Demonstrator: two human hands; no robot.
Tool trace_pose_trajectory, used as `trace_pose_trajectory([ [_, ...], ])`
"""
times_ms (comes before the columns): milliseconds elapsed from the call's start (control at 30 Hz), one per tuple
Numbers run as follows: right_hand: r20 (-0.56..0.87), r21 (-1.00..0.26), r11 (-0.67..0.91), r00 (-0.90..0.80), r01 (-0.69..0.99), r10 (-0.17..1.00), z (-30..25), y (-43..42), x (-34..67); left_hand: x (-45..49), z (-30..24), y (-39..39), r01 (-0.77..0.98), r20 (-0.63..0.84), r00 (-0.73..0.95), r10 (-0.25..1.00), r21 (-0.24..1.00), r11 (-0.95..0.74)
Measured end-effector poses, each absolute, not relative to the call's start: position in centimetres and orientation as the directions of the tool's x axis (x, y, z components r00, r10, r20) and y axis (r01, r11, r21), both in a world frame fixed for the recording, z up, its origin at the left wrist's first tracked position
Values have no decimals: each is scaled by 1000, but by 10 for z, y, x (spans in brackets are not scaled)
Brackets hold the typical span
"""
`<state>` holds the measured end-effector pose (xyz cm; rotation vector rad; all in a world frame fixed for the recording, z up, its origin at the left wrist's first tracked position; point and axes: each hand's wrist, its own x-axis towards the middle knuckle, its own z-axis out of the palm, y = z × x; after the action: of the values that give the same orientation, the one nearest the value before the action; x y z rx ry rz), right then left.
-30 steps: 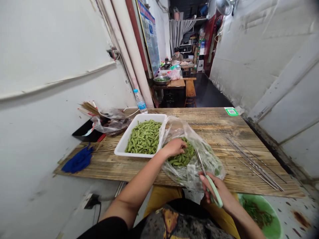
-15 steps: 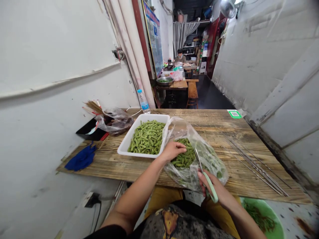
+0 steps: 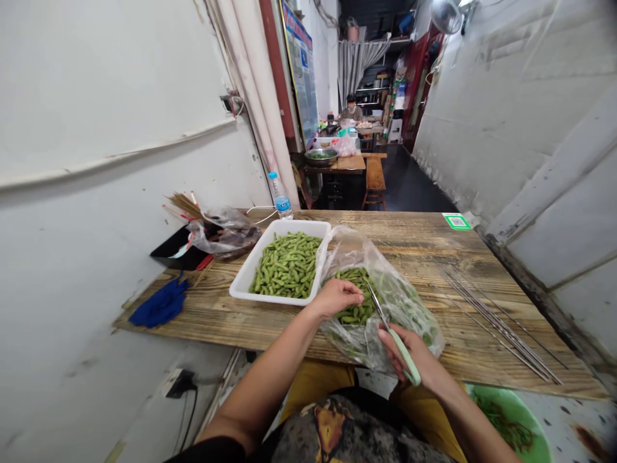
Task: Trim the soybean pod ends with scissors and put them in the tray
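Observation:
In my right hand (image 3: 407, 350) is a pair of scissors (image 3: 403, 354) with pale green handles, its blades pointing up and left over the pods. My left hand (image 3: 336, 298) hovers at the open clear plastic bag (image 3: 409, 308), fingers pinched together close to the blade tips. Whatever is between those fingers is too small to make out. Green edamame pods (image 3: 355, 314) lie inside the bag. To the left, a white plastic tub (image 3: 240, 290) holds a heap of edamame pods (image 3: 288, 263).
Metal skewers (image 3: 501, 328) lie on the wooden table (image 3: 453, 247) at right. A blue cloth (image 3: 159, 303), a black dustpan-like tray (image 3: 176, 251) and a water bottle (image 3: 281, 198) are at left. Below right sits a green basin (image 3: 523, 424). Another person (image 3: 351, 110) sits far back.
My left hand's fingers have curled into a tighter pinch. The scissors have shifted slightly left, their tips now nearer the left fingers. The whole view has moved a little.

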<state>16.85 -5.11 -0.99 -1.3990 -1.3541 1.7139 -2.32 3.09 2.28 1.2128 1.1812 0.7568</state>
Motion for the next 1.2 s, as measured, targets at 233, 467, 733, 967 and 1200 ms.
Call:
trace_pose_trajectory([
  [233,-396,-904,-309,-308,295,865,-11,-47,167,-30,12,31,160,-313,222,924,946,282],
  [467,-373,-928,-344,-367,145,852,-9,-49,166,-33,14,31,-182,-335,292,896,900,396],
  [733,-307,-949,-246,-412,195,858,1,-51,164,-26,13,27,-260,-282,276,919,898,354],
  [967,-358,-932,-306,-370,193,857,1,-52,160,-23,13,25,-243,-302,283,910,896,373],
  [1200,-386,-920,-331,-348,209,854,6,-54,151,-24,12,19,-277,-317,230,920,885,374],
])
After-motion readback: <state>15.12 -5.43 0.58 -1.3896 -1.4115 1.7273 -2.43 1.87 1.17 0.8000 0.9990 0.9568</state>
